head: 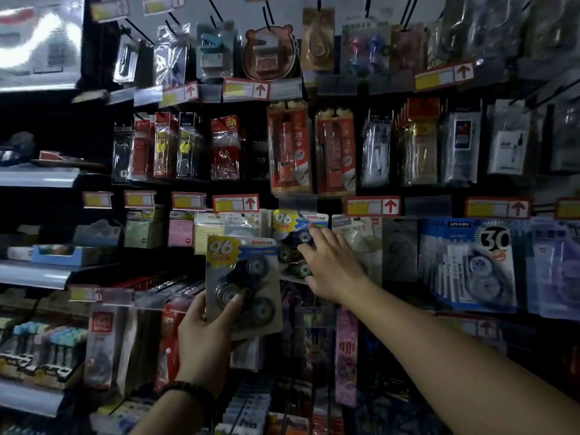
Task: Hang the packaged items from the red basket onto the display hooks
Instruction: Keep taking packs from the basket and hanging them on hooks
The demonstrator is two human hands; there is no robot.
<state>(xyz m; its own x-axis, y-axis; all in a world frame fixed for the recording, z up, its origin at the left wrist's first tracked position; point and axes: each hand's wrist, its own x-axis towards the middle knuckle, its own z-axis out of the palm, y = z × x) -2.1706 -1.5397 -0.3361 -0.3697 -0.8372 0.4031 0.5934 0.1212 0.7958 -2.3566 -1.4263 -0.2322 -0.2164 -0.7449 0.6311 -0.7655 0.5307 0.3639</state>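
- Dim shop wall of display hooks, crowded with hanging stationery packs under red-arrow price tags (pixel 236 203).
- Left hand (pixel 205 334) has its fingers closed on the lower edge of a "96" tape card (pixel 243 285), held just left of the hung matching pack (pixel 296 243).
- Right hand (pixel 329 268) rests on that hung pack, fingers spread, gripping nothing.
- Likely light, stiff card with a slick blister; best held by the edges.
- Red basket is out of view.
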